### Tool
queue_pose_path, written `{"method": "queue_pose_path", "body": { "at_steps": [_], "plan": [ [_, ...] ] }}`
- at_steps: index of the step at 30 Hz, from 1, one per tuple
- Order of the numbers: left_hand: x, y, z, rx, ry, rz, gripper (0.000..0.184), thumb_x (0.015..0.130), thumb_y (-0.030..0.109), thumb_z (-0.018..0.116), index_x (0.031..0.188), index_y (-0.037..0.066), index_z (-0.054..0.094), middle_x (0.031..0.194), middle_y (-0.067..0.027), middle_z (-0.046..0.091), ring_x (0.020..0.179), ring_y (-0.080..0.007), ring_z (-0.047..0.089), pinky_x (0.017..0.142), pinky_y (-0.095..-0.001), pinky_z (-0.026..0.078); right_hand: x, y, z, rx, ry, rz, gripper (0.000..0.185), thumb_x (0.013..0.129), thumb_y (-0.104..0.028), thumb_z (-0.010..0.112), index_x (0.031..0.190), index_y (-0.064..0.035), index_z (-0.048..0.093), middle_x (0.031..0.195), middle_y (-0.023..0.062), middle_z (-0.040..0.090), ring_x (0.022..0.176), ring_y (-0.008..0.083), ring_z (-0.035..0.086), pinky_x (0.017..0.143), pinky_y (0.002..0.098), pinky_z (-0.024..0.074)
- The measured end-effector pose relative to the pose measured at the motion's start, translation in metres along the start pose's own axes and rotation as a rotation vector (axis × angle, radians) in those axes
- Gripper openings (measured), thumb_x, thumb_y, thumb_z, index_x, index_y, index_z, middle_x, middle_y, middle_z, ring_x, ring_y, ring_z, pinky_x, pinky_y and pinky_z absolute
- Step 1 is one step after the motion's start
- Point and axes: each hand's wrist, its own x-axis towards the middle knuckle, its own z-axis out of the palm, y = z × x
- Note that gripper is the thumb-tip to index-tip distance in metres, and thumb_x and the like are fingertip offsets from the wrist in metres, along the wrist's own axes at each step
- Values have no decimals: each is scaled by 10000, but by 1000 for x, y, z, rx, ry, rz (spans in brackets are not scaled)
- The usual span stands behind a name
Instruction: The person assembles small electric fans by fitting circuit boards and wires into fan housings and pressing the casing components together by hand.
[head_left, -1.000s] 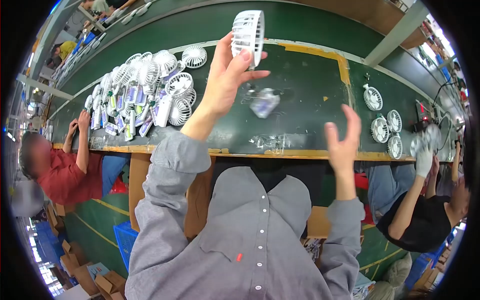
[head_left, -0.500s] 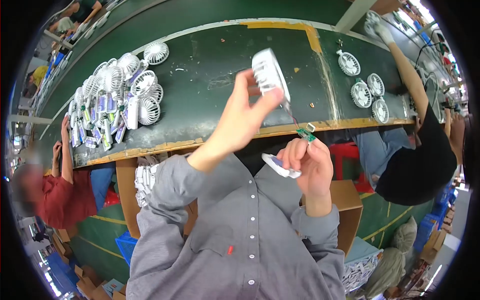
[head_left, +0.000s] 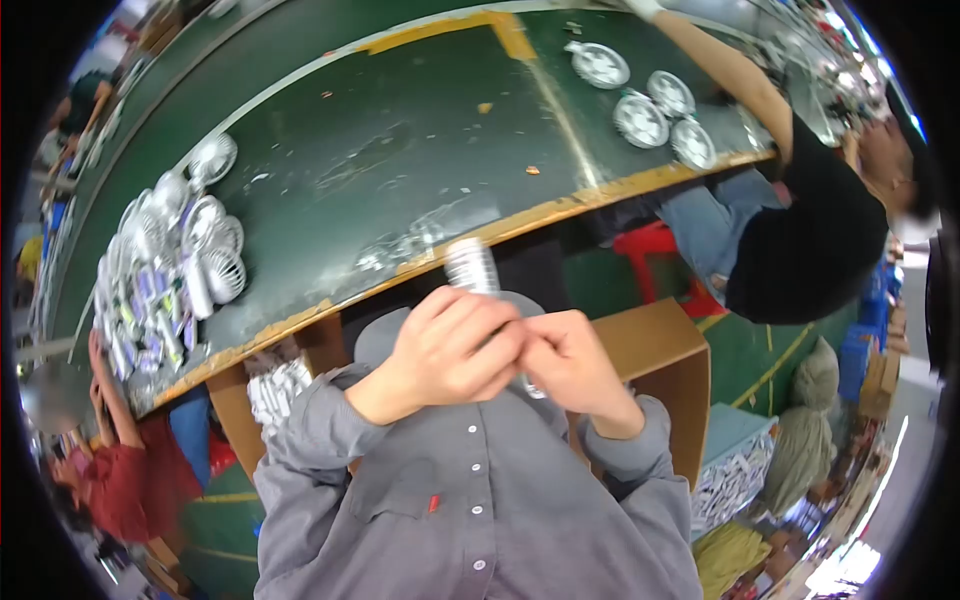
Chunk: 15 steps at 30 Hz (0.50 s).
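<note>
Both hands meet in front of the grey shirt, just below the table edge. My left hand [head_left: 450,345] is closed around the lower part of a white fan [head_left: 471,266], whose slatted head sticks up above the fingers. Against its fingertips, my right hand [head_left: 580,365] is pinched on something I cannot make out. A small white piece shows under the right fingers. The fan's wires and circuit board are hidden by the hands.
A heap of white fans [head_left: 150,240] lies on the green table [head_left: 400,150] at left; several fan heads [head_left: 640,120] lie at upper right. Co-workers sit at both sides. Below the table are an open cardboard box [head_left: 650,350] and a bin of white parts [head_left: 735,470].
Both hands have come together with the fan lowered between them. The right hand, empty at first, took hold of the piece with the green board. The view has turned and shifted.
</note>
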Motion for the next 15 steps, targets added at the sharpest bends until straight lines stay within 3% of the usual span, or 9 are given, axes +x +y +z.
{"method": "queue_pose_path", "body": {
  "at_steps": [3,7,10,15],
  "plan": [
    [-4,-3,9,9,0,111,259,605,76,749,837,11,653,849,-102,638,706,-244,637,609,-336,520,-4,5,-1,-36,-16,-176,230,856,-122,540,693,38,575,512,71,514,473,101,483,446,319,356],
    [-7,2,9,-102,-73,121,318,584,7,784,887,-4,689,855,-124,662,670,-254,657,581,-318,537,-12,23,-4,372,-221,-33,328,862,-123,492,551,-20,489,481,47,496,414,102,477,409,284,360],
    [-8,13,12,-337,-102,-12,238,630,-55,732,854,4,681,798,-127,683,606,-243,660,554,-297,543,-26,31,-2,507,-251,-55,356,875,-121,475,531,-34,504,466,39,500,427,91,470,427,265,362],
    [-20,25,19,-737,-285,-442,223,653,-55,703,870,-6,700,822,-155,724,719,-249,725,659,-300,566,-55,46,0,608,-197,-39,382,868,-149,478,500,-55,448,451,29,457,398,93,440,427,270,376]
  ]
}}
